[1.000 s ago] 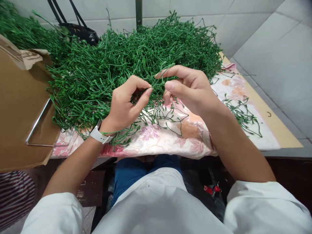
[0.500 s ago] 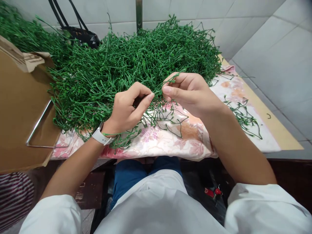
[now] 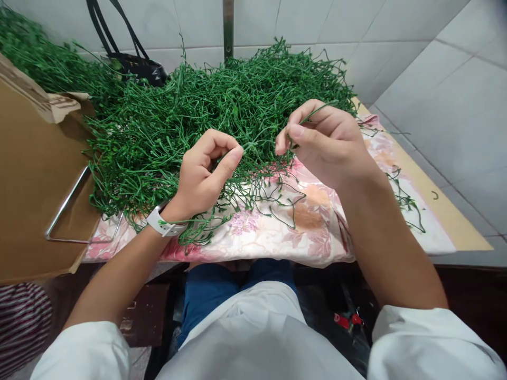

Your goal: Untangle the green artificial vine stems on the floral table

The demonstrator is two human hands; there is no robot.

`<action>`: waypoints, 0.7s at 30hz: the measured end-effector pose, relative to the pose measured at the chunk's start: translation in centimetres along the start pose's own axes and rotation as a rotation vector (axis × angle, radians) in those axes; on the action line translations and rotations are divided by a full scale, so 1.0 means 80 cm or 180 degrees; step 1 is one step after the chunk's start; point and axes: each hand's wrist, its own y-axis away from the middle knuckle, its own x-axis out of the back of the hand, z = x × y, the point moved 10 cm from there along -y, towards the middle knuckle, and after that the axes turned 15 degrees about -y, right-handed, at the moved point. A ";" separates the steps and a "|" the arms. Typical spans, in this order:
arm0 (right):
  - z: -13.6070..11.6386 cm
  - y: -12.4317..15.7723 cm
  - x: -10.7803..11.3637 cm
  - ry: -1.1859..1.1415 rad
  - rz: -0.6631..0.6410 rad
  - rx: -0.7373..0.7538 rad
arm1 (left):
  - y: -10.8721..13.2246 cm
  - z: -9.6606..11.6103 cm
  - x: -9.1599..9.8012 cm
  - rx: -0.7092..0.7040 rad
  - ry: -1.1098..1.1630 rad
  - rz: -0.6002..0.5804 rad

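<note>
I see the right hand (image 3: 328, 140) pinching 1 green stem (image 3: 317, 111); the left hand's (image 3: 204, 177) fingertips meet, contents unclear. I'd keep both pinches light over the tangled stems (image 3: 222, 105).

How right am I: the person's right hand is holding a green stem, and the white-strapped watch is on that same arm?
Only the side is wrong: the head view shows the white-strapped watch on the left wrist. The right hand is indeed holding a green stem.
</note>
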 end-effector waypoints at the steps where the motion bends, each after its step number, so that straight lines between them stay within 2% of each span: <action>1: -0.003 0.002 -0.005 0.0072 -0.0039 0.0014 | 0.000 -0.001 0.000 0.0028 -0.0010 0.0004; 6: -0.010 0.012 -0.023 0.0666 -0.0144 0.0044 | 0.000 -0.008 -0.001 0.0145 -0.0136 -0.0030; 11: 0.003 0.020 -0.043 0.1081 -0.0107 0.0180 | 0.004 -0.007 -0.004 0.0211 -0.0129 -0.0122; 15: 0.000 0.021 -0.044 0.1055 -0.0033 0.0537 | 0.005 -0.002 -0.008 0.0125 -0.0044 -0.0200; 21: 0.001 0.020 -0.046 0.0787 -0.0207 0.0495 | 0.006 0.004 -0.014 0.0050 -0.0022 -0.0361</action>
